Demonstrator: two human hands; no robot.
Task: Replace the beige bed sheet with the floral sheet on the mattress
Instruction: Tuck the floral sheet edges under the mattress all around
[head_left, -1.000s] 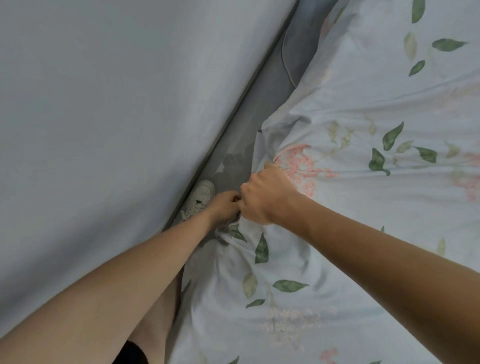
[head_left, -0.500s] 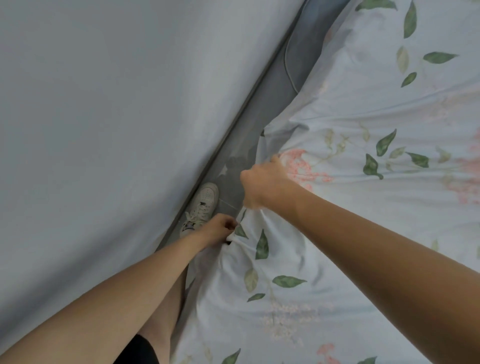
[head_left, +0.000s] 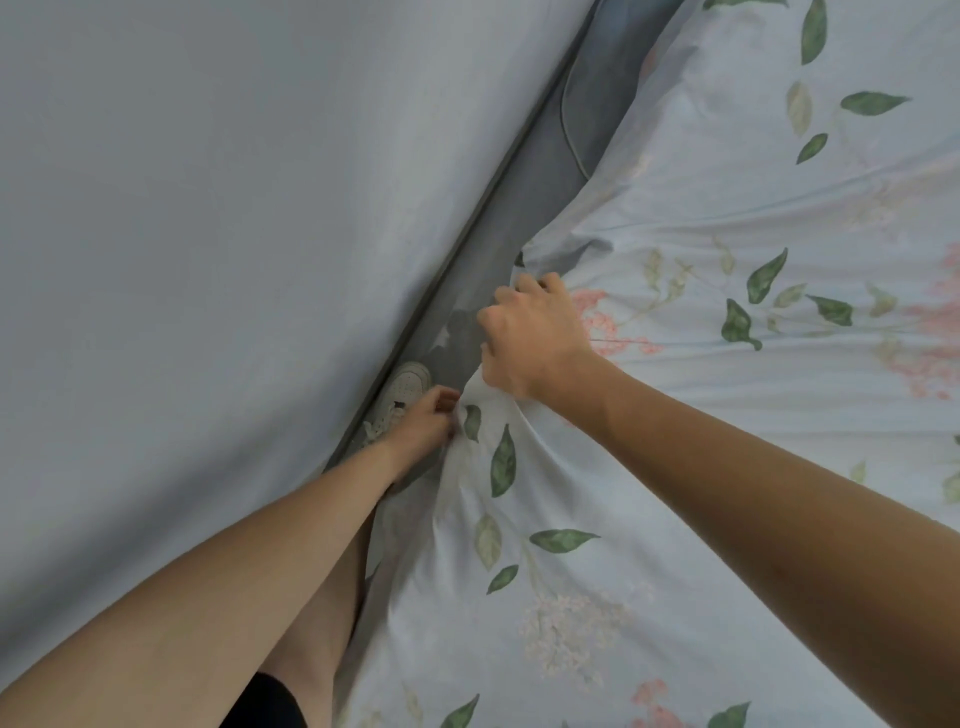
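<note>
From the head camera we look down along both our forearms to the edge of the bed. Our right hand (head_left: 530, 338) is curled into a fist on the border of the floral sheet (head_left: 727, 467), gripping a bunch of the cloth, and folds fan out from it across the fabric. Our left hand (head_left: 423, 423) sits just below and to the left of the right one, its fingers pinching the same hem where the cloth gathers beside a green leaf print. The sheet spreads away to the right of both hands and back under our right forearm, covering the mattress there. Left of the hands a narrow strip of grey floor (head_left: 524, 208) runs between the bed and a pale wall (head_left: 208, 234). Just beyond the left hand, touching that strip, is a white shoe (head_left: 400, 387), and our bare leg (head_left: 322, 613) shows beneath the left forearm.
</note>
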